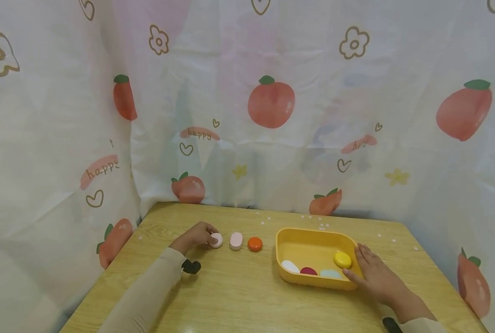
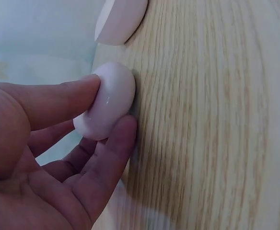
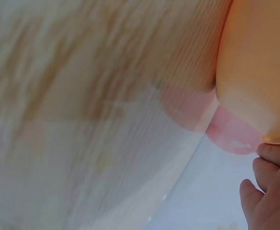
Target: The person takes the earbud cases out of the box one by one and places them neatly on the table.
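My left hand (image 1: pixel 198 235) pinches a pale pink rounded disc (image 2: pixel 112 98) between thumb and fingers, at the table's left. The left wrist view has the disc tilted on edge, close to the wood. To its right stand a pink oval piece (image 1: pixel 236 241) and an orange round piece (image 1: pixel 255 244), apart from each other. My right hand (image 1: pixel 378 277) rests against the right end of a yellow tray (image 1: pixel 306 233), its fingers fairly straight along the rim. Inside the tray lie a yellow piece (image 1: pixel 342 259), a white one (image 1: pixel 290 266), a dark red one (image 1: pixel 308 271) and a pale blue one (image 1: pixel 330 274), the last three partly hidden by the front wall.
Small white specks (image 1: pixel 322 226) are scattered along the back of the wooden table (image 1: pixel 231 296). A white curtain (image 1: pixel 231 69) printed with peaches, hearts and flowers hangs behind the table and at its sides.
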Demonstrator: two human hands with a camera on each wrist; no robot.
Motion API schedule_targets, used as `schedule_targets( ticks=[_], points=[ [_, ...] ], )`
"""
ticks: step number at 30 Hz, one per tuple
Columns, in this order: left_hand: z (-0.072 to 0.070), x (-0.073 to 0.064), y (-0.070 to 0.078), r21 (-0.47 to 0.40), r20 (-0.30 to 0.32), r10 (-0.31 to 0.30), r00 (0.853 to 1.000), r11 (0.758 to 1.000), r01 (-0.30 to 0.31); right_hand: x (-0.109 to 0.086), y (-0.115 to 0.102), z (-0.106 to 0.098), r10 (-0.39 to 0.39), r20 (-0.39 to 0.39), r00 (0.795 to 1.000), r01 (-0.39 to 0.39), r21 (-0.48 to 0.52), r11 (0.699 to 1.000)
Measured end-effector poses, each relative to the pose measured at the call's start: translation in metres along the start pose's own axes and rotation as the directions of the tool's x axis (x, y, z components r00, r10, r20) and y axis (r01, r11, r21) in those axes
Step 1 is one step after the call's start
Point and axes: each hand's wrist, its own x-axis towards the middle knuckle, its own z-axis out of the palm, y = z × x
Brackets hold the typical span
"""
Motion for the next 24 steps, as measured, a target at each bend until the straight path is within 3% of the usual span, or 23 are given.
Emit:
schedule_targets(
  ticks=[8,16,22,24],
  points=[
    [0.0015,-0.0003,0.0082,0.063,-0.037,0.028,0.999,0.998,-0.026,-0.0003,0.0003,-0.0006,0.002,-0.011,1.000,-0.003,-0.026,1.000],
    [0.0042,0.0012,0.0056,0.023,-0.023,0.022,0.999,0.999,-0.022,-0.0029,-0.0020,-0.0033,0.000,-0.014,1.000,0.000,-0.030,1.000],
    [0.0054,-0.0005,0.0018,0.144,-0.013,0.022,1.000,0.989,-0.020,-0.0042,-0.0045,-0.0026,-0.008,-0.022,1.000,0.008,-0.012,1.000],
    [0.0066,-0.0019,0.0013,0.142,-0.015,0.015,1.000,0.990,-0.013,-0.0051,-0.0050,-0.0016,-0.008,-0.019,1.000,0.007,-0.005,1.000]
  ],
)
